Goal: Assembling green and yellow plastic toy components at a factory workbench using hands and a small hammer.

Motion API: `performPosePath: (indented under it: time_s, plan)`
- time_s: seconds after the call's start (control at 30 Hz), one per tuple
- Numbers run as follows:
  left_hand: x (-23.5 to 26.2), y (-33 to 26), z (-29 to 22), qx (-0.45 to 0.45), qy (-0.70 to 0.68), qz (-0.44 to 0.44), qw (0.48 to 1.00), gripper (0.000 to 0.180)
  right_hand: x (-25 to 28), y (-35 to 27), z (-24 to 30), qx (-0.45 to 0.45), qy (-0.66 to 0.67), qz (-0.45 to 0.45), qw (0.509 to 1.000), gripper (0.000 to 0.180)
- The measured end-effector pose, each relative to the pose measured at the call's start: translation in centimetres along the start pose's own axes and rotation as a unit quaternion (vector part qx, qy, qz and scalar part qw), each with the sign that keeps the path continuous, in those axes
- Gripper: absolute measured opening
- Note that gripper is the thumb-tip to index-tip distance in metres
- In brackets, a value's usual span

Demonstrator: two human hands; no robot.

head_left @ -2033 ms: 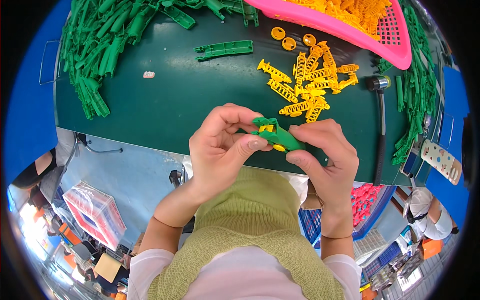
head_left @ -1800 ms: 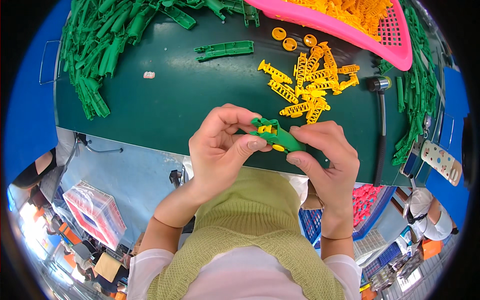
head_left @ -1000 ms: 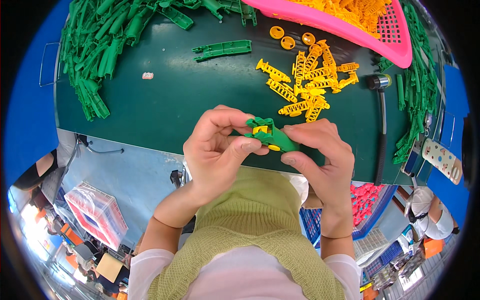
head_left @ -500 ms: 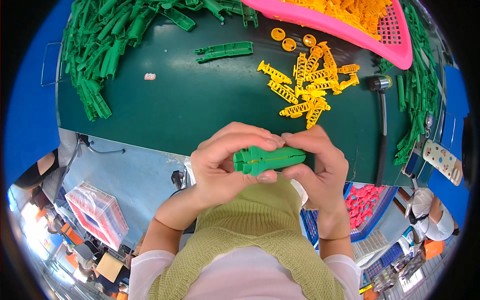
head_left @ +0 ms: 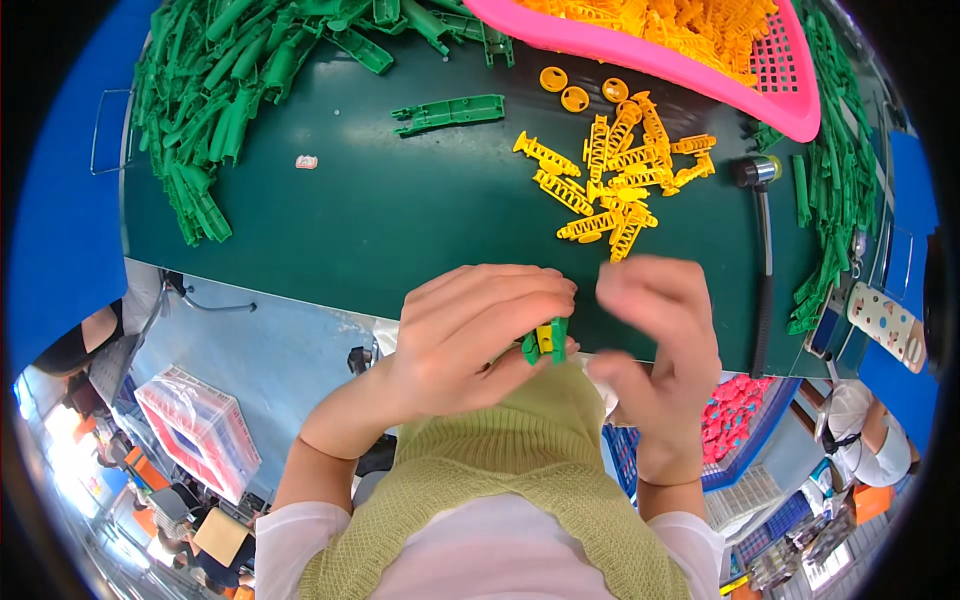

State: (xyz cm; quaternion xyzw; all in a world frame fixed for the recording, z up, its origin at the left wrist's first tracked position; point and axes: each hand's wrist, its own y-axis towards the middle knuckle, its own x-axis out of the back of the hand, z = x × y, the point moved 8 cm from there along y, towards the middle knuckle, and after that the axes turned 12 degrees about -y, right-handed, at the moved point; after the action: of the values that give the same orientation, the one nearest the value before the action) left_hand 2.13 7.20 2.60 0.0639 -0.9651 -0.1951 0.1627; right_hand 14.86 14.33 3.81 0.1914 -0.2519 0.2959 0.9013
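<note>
A: What is the left hand (head_left: 470,335) doing at the centre of the frame?

B: Its grip is closed on a green plastic casing with a yellow insert (head_left: 546,340). The fingers lie over the top and hide most of it; only one end shows, just beyond the near edge of the dark-green desk (head_left: 380,210).

A: And the right hand (head_left: 662,330)?

B: Just to the right of that, slightly blurred, with thumb and fingers spread apart. I see a gap between them and the casing.

A: What lies nearest?

B: Above the right hand, a loose cluster of yellow ladder-like plastic pieces (head_left: 640,158). Three round yellow plastic caps (head_left: 574,99) sit just above it, and a pink plastic basket (head_left: 640,62) full of more yellow pieces fills the upper right.

A: Any other green parts?

B: A single green plastic half-shell (head_left: 455,114) lies alone at upper centre. A large heap of green plastic parts (head_left: 215,90) covers the upper left, and another green pile (head_left: 835,170) runs down the right edge.

A: Any tools?

B: A hammer with a black handle (head_left: 763,290), right of the yellow cluster, its head toward the top of the frame.
</note>
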Motion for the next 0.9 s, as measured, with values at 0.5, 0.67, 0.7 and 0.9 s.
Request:
performPosePath:
  time_s: [0.5, 0.67, 0.7, 0.9]
  plan:
    - [-0.1, 0.2, -0.8, 0.013, -0.03, -0.011, 0.999, 0.024, -0.8, 0.0, 1.1, 0.124, 0.087, 0.011, 0.988, 0.029]
    - [0.3, 0.2, -0.3, 0.038, -0.055, -0.006, 0.998, 0.026, 0.0, 0.2, 0.0, 0.044, 0.102, -0.03, 0.993, 0.03]
    - [0.0, 0.2, -0.5, 0.012, -0.038, 0.012, 0.999, 0.028, 0.1, 0.1, -0.3, 0.043, 0.102, -0.028, 0.993, 0.03]
    - [-0.5, -0.1, -1.2, -0.041, -0.013, 0.018, 0.999, 0.036, -0.1, -0.3, 0.8, 0.135, 0.025, -0.011, 0.99, 0.031]
